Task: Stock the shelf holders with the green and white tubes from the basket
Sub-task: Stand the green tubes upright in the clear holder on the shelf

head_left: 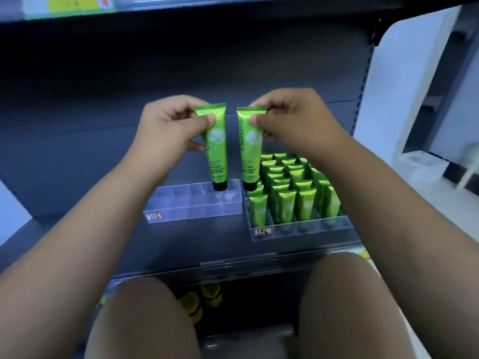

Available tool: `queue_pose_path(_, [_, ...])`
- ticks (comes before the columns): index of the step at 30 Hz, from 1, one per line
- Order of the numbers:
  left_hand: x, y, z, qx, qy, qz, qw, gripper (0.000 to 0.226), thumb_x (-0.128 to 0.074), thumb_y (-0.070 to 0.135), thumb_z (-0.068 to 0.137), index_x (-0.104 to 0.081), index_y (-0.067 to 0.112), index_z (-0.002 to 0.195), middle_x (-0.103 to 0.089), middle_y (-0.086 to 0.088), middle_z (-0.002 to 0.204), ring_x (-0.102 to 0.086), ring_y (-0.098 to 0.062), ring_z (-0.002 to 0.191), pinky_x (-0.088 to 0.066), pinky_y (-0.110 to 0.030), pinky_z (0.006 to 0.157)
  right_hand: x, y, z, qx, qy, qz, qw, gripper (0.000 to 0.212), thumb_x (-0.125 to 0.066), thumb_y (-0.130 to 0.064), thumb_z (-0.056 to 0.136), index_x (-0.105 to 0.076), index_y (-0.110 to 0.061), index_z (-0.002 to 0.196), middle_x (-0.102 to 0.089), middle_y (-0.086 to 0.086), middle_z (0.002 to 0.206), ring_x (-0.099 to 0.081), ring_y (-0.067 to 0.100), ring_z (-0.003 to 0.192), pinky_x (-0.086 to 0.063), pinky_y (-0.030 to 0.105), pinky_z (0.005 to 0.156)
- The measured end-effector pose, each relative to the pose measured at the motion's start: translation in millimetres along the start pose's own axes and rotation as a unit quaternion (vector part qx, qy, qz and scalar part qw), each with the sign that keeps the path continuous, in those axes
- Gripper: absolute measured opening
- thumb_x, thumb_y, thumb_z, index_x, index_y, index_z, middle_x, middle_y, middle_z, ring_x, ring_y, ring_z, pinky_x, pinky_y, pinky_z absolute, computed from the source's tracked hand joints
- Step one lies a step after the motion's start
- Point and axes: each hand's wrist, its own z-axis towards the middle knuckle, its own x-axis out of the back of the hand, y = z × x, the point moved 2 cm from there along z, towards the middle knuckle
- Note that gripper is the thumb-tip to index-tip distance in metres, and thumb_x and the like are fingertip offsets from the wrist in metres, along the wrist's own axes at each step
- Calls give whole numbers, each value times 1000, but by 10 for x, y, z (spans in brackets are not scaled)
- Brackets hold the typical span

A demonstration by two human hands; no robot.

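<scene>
My left hand pinches the top of a green tube, held upright with its black cap at the back right cell of a clear holder whose other cells hold nothing. My right hand pinches the crimped end of a second green tube, cap down at the back left corner of the right clear holder. That holder carries several rows of upright green tubes. The basket is not in view.
Both holders sit on a dark shelf with a dark back panel. Another shelf edge with labels runs overhead. A white fixture stands to the right. My knees are below the shelf edge, with yellow-green items between them.
</scene>
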Motion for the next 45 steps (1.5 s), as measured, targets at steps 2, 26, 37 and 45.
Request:
queue_pose_path(2, [-255,28,99,-4,4,-13,1000,9,-73,7,92,-75,11,99,-62,-16,87,-65,-18,79,-61,-31,63,263,68,-8,-11,16,-5,1000,7,-76,-12,87,-77,-16,93,-76,11,80,-71,23,73,-59,52,84])
queue_pose_path(26, [-2186,-693,773,29,-46,-69,996,12,-77,8,89,-74,18,97,-59,-14,90,-65,-19,83,-62,-36,66,1364,1761,-52,-51,300,192,933,16,-68,-6,92,-75,-21,93,-69,-1,73,-65,19,74,-61,47,80])
queue_pose_path(37, [-2321,-1043,953,48,-59,-22,997,21,-74,8,90,-72,7,111,-64,-10,91,-69,-17,81,-61,-35,65,1223,2181,158,-60,281,172,942,10,-68,-11,90,-74,-18,93,-69,6,74,-66,19,70,-59,56,78])
queue_pose_path(45, [-2390,-1206,861,95,-71,-32,992,13,-75,8,89,-74,18,98,-65,-10,94,-67,-18,80,-59,-31,64,1110,2274,252,-57,292,177,938,10,-69,-15,87,-74,-23,89,-68,10,76,-63,20,69,-58,61,75])
